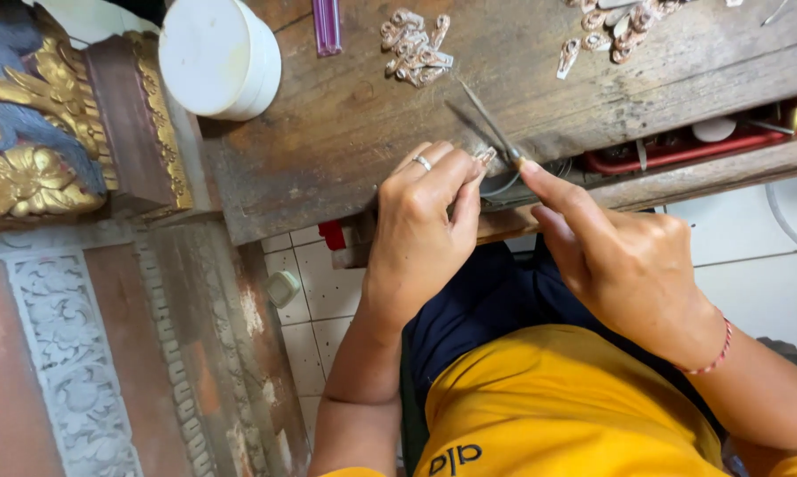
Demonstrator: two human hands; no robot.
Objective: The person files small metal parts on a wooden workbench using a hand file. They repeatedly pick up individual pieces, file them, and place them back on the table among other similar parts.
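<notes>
My left hand (425,221), with a ring on one finger, pinches a small silvery filigree piece (487,156) against the front edge of the worn wooden bench (328,132). My right hand (610,252) grips a thin metal file (487,119), its blade angled up and left across the piece. A red bead bracelet circles my right wrist. Most of the small piece is hidden by my left fingers.
Two heaps of small silver filigree pieces (416,49) (615,26) lie further back on the bench. A white round container (217,57) stands at the bench's left corner, beside a purple strip (327,25). A gilded carved pillar (54,132) rises on the left. A red tray (681,150) sits under the benchtop.
</notes>
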